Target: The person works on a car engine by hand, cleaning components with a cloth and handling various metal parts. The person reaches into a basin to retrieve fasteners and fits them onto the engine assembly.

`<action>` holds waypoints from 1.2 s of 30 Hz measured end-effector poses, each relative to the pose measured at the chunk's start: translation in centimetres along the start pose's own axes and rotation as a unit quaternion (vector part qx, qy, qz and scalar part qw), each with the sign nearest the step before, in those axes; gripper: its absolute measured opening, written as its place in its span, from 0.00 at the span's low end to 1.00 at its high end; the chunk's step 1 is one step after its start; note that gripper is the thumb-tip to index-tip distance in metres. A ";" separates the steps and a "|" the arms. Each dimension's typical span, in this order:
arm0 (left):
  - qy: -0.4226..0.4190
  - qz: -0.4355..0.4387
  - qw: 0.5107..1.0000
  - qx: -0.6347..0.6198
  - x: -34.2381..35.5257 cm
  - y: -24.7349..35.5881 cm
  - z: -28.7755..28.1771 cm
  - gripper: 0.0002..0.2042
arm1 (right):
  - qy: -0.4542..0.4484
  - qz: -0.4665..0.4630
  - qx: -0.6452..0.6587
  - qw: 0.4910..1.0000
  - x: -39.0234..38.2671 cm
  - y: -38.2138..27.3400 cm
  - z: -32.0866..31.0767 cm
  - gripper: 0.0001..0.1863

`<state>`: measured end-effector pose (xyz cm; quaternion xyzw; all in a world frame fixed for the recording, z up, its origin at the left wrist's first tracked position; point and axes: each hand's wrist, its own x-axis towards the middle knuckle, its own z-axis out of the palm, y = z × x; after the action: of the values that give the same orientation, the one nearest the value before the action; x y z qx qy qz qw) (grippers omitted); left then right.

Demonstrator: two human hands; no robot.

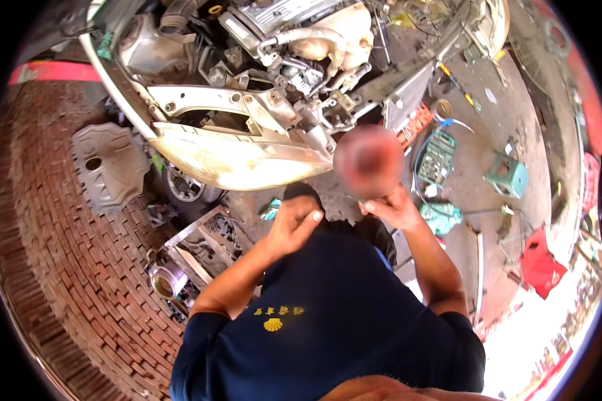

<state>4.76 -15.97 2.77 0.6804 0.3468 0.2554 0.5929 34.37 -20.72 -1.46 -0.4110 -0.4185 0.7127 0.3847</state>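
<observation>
My left hand (293,224) is closed in front of my dark shirt, its thumb lying over the curled fingers. Whatever those fingers hold, if anything, is hidden. Over to the right, my right hand (393,208) pinches a thin, rod-like piece whose kind I cannot make out. A round reddish blur covers the area just beyond these fingertips. Both hands are on the near side of a car's headlight (241,159), apart from it. Behind the headlight lies the uncovered engine bay, with its engine (274,20) and a pale plastic tank (341,37).
On the brick floor at left lie a grey moulded cover (109,166), a wheel (186,187) and a metal can (168,279) beside a metal frame (197,230). At right are a green tool case (437,158), a green stool (507,175) and a red cloth-like item (542,264).
</observation>
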 end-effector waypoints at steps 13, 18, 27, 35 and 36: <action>-0.101 0.229 0.955 0.159 5.5 2.0 -14.9 0.09 | 0.000 0.051 0.046 0.998 11.4 -7.2 13.9 0.07; -0.105 0.210 0.955 0.180 5.8 2.7 -16.7 0.09 | 0.055 -0.133 -0.153 0.978 13.3 -7.3 14.1 0.09; -0.013 0.062 0.989 0.133 7.0 3.6 -19.7 0.23 | 0.180 -0.169 0.015 0.969 19.9 -7.5 13.1 0.11; 0.095 0.021 0.976 0.196 10.9 3.6 -21.6 0.16 | 0.443 -0.056 0.318 0.837 32.7 -3.3 3.6 0.13; 0.110 0.003 0.972 0.205 11.3 3.4 -21.8 0.13 | 0.446 -0.036 0.314 0.838 33.6 -2.3 3.0 0.11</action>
<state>-4.11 6.36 9.03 0.7564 0.4527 0.2542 0.3979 19.83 9.23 -7.33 -0.5260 0.0293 0.5312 0.6635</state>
